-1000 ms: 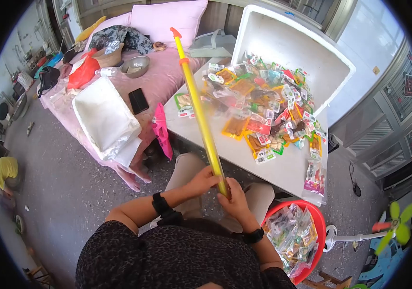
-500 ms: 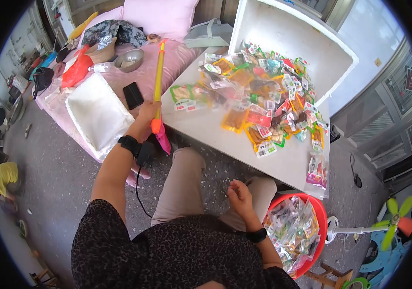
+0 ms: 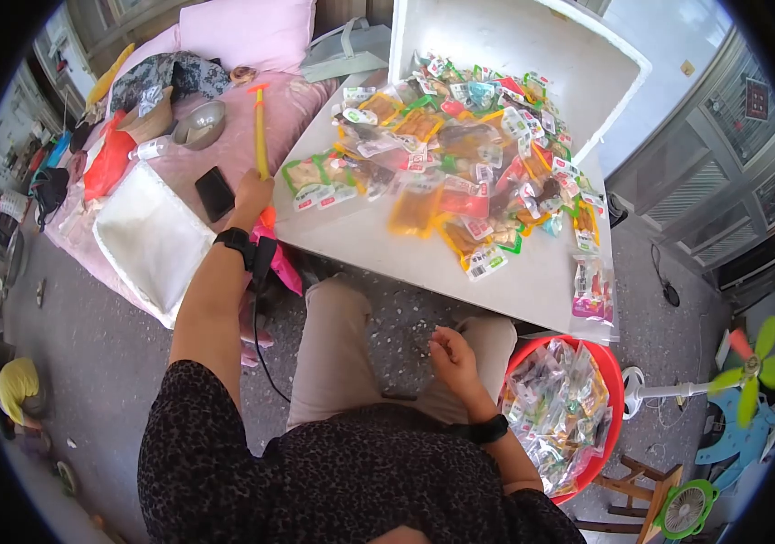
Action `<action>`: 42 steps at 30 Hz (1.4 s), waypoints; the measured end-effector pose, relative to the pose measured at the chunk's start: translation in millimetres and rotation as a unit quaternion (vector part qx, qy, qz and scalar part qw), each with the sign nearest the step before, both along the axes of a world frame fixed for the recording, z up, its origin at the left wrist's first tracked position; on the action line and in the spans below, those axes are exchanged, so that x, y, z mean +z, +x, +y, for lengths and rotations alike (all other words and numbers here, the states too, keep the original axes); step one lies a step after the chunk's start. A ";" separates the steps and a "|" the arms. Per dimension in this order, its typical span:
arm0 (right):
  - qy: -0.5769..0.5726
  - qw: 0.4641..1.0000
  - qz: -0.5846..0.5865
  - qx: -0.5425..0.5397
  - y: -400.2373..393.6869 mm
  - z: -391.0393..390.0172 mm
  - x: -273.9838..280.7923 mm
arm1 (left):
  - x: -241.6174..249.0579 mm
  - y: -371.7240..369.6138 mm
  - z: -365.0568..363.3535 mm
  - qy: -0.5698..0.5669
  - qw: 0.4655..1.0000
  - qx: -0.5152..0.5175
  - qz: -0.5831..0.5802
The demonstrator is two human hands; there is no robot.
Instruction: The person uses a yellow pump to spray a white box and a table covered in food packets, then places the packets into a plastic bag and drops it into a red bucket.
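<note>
My left hand (image 3: 254,192) grips a yellow stick (image 3: 261,136) with an orange tip and a pink plastic flap (image 3: 287,272) at its lower end. The hand is at the left edge of the white table (image 3: 519,290), beside a black phone (image 3: 215,193). My right hand (image 3: 454,360) rests over my lap with its fingers curled in, and nothing shows in it. Across the table lies a heap of sealed snack packets (image 3: 478,140). One yellow-edged packet (image 3: 416,208) near the front is blurred.
A white foam box (image 3: 619,86) lies on its side behind the packets. To the right, a red tub (image 3: 617,399) holds more packets. A foam tray (image 3: 152,245) and a metal bowl (image 3: 200,125) sit on the pink bed. A green-bladed fan (image 3: 750,367) stands at the right.
The whole view has shifted, with the bed and table now farther left. My left hand keeps its hold on the stick. My right hand stays over my lap, fingers still curled.
</note>
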State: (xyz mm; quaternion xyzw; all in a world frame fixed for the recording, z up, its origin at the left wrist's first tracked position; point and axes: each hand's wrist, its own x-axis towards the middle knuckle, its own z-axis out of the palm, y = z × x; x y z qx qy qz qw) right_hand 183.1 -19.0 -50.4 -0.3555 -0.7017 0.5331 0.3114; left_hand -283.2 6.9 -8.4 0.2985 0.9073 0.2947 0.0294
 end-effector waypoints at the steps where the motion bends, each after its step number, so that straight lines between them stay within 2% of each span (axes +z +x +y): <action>1: -0.001 1.000 0.006 -0.006 0.5 1.5 -4.8 | -0.5 3.6 -1.3 0.019 0.999 -0.008 0.035; 3: 0.005 1.000 0.011 -0.010 1.6 5.2 -11.7 | 1.4 13.5 -2.2 0.059 0.992 -0.025 0.105; 9: 0.029 0.999 0.004 -0.043 3.9 12.4 -4.6 | 5.2 80.3 -19.9 0.172 0.944 -0.202 0.197; 13: 0.037 0.995 0.010 -0.093 17.6 24.2 -23.3 | 28.6 148.0 -33.4 0.232 0.934 -0.262 0.078; 19: 0.074 0.989 0.006 -0.126 35.5 34.4 -39.7 | 143.2 239.9 -60.2 0.300 0.798 -0.505 0.138; 21: 0.082 0.989 -0.003 -0.126 33.8 31.8 -38.6 | 184.2 270.2 -69.1 0.341 0.713 -0.596 0.143; 23: 0.100 0.987 -0.019 -0.124 31.9 32.9 -30.1 | 210.8 298.6 -71.0 0.397 0.621 -0.671 0.087; 27: 0.106 0.985 -0.008 -0.136 31.4 30.7 -34.2 | 240.0 348.0 -84.8 0.431 0.534 -0.727 0.018; 30: 0.144 0.979 -0.007 -0.143 30.7 31.3 -30.6 | 247.3 371.5 -96.0 0.439 0.529 -0.726 -0.017; 33: 0.200 0.969 -0.033 -0.143 33.2 32.0 -25.5 | 251.8 391.2 -104.7 0.447 0.546 -0.707 -0.047; 37: 0.215 0.965 -0.027 -0.149 34.8 32.6 -29.1 | 259.3 410.2 -116.1 0.463 0.588 -0.658 -0.080; 42: 0.205 0.968 -0.027 -0.145 31.3 31.7 -29.0 | 272.1 419.1 -131.5 0.485 0.667 -0.555 -0.112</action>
